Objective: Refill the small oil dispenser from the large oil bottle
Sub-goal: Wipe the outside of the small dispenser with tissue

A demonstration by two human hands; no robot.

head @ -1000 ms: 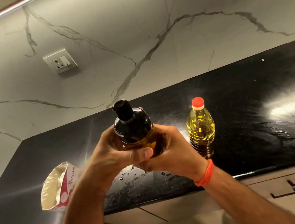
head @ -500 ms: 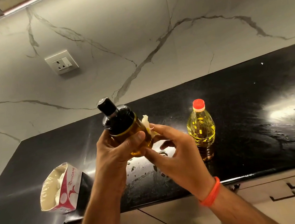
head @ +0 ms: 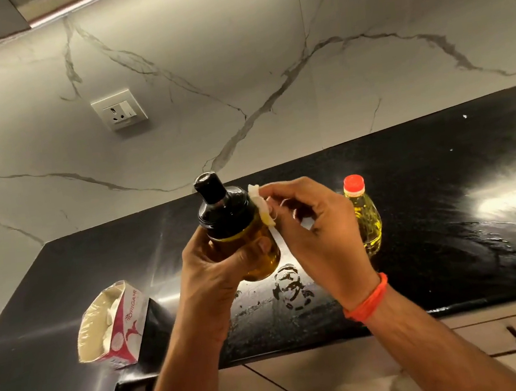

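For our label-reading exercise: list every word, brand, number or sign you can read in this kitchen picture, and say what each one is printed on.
"ORIGAMI": red letters running up the side of the tissue box on the black counter.
Large oil bottle: no readable label.
Small oil dispenser, held in the left hand: no print visible.
Wall socket: no legible marking.

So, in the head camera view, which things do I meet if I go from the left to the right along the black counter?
Open white-and-red tissue pack → left hand → small amber glass oil dispenser with black cap → white tissue wad → right hand → large clear plastic oil bottle with red cap.
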